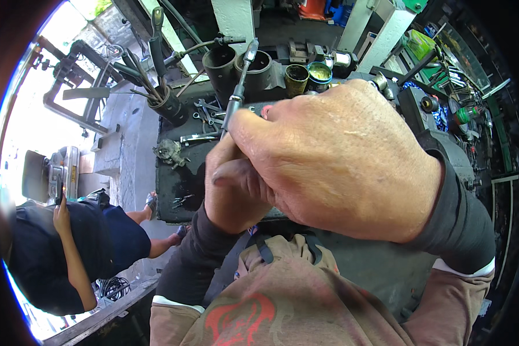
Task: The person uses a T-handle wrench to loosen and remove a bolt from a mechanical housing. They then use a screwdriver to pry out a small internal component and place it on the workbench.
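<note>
Both my hands are brought together in front of my chest, above the dark workbench [170, 214]. My left hand [230, 199] is closed in a fist, its thumb folded across. Overlapping it from the right, my right hand [346, 164] curls closed with most fingers hidden. A slim metal tool with a stepped shaft [236, 99] sticks out of the joined hands, pointing away from me; its lower end is hidden in the grip. Beyond the left fist lie a few wrenches [205, 115], a socket handle [199, 138] and a small cast-metal part [170, 151].
Screwdrivers stand in a dark cup [172, 109] at the left. Two dark cylinders [220, 66] and open cans [319, 74] line the back, beside an air hose [190, 52]. Metal parts and tools crowd the right. Another person [81, 248] sits at the left, holding a phone.
</note>
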Demonstrator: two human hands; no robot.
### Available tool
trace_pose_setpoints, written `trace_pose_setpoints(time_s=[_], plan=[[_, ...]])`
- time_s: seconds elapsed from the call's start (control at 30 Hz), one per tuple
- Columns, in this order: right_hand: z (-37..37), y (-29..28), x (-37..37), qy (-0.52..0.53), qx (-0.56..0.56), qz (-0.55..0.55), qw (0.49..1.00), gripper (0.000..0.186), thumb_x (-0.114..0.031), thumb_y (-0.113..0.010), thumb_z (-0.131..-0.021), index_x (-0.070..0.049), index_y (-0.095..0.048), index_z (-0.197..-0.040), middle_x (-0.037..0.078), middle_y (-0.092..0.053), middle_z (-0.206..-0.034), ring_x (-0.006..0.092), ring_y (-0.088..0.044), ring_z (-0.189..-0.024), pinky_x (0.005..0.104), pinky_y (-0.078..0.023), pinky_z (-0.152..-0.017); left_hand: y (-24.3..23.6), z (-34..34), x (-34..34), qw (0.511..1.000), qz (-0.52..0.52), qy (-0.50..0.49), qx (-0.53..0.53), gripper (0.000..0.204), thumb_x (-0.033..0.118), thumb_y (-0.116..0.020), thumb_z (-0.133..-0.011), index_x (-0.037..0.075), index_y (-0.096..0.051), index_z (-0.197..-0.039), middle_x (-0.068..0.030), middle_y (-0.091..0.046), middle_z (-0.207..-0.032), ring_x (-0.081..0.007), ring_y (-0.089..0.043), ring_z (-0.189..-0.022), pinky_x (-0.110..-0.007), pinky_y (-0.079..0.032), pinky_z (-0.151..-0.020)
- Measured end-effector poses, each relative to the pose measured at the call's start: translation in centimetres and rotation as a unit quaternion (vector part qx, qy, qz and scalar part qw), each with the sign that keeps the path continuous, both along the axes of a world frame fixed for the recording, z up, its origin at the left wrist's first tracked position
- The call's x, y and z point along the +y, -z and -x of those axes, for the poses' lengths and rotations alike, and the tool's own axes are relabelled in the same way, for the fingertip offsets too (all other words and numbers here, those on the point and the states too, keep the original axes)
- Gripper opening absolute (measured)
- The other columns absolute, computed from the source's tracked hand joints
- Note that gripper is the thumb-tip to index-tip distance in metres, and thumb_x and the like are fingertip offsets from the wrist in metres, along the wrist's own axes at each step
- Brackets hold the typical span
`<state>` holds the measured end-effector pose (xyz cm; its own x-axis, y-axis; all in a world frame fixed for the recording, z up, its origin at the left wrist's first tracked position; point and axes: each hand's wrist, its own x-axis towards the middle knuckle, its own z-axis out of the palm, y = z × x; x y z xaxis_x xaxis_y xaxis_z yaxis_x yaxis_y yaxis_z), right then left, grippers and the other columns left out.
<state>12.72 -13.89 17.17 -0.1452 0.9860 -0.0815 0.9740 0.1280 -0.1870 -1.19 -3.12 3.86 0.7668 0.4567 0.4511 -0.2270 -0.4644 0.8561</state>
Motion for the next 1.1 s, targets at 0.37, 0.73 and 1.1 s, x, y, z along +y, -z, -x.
trace_pose_setpoints(time_s=[0.37,0.73,1.1], plan=[[-0.8,2.1,-0.3,0.027,0.071,-0.112,0.991,0.03,-0.018,-0.075,-0.088,-0.005,-0.056,-0.108,0.011,-0.06,-0.096,0.0341,-0.067,-0.086,0.0451,-0.054,-0.07,0.4,-0.2,0.1,0.995,-0.088,-0.021,0.052,0.04,0.003,-0.081,-0.081,-0.004,-0.063,-0.116,-0.0139,-0.071,-0.117,-0.0197,-0.068,-0.111,-0.036,-0.055,-0.092],[-0.3,9.1,0.2,0.084,0.606,-0.253,0.749,0.035,-0.013,-0.073,-0.091,0.001,-0.06,-0.12,0.006,-0.062,-0.102,0.0121,-0.06,-0.09,0.0286,-0.051,-0.082,-0.2,-1.5,-1.7,0.995,-0.009,-0.085,0.053,0.049,0.0,-0.081,-0.078,0.0,-0.065,-0.125,-0.0087,-0.073,-0.109,-0.0182,-0.071,-0.098,-0.032,-0.057,-0.086],[-3.6,15.8,-4.3,0.19,0.304,-0.158,0.92,0.02,-0.007,-0.074,-0.088,-0.004,-0.075,-0.108,0.012,-0.075,-0.095,0.0179,-0.071,-0.08,0.0316,-0.055,-0.074,4.8,4.9,-2.2,0.923,-0.288,-0.187,0.174,0.024,0.008,-0.085,-0.072,0.006,-0.075,-0.094,-0.0049,-0.062,-0.083,-0.025,-0.057,-0.078,-0.038,-0.046,-0.072]])
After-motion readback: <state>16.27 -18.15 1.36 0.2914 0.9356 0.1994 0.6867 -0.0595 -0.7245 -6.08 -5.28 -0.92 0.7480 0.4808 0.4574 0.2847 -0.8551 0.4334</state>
